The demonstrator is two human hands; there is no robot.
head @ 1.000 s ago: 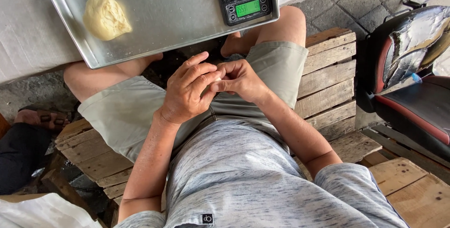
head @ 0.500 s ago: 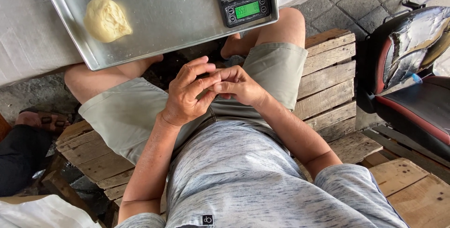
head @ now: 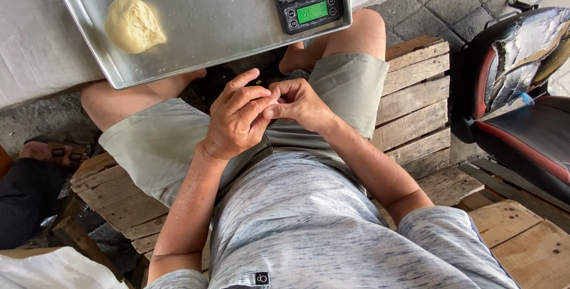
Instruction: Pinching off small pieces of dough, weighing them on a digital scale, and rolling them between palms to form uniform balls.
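Fingers (head: 252,96) of your left hand (head: 237,119) covered most of what your right hand (head: 300,103) was doing, so I could not tell if anything small was pinched between them. Both hands met over your lap, fingertips touching, curled narrow; whether the grip held something was not visible.

The pale yellow, lumpy ball of dough (head: 133,24) lay well apart from your hands, on the far left part of the flat, shiny metal tray (head: 208,16). Its surface looked soft and a little uneven. The tray was cut off by the upper edge of the view. The small black digital scale with a green lit display (head: 309,1) stood on the right end of the tray, and its top part was also cut off.

You sat on a rough wooden pallet of grey, worn planks (head: 415,87), in smooth khaki shorts (head: 160,140) and a mottled grey knitted shirt (head: 309,223). At the right, a scooter seat with red trim (head: 522,134) was only partly seen.
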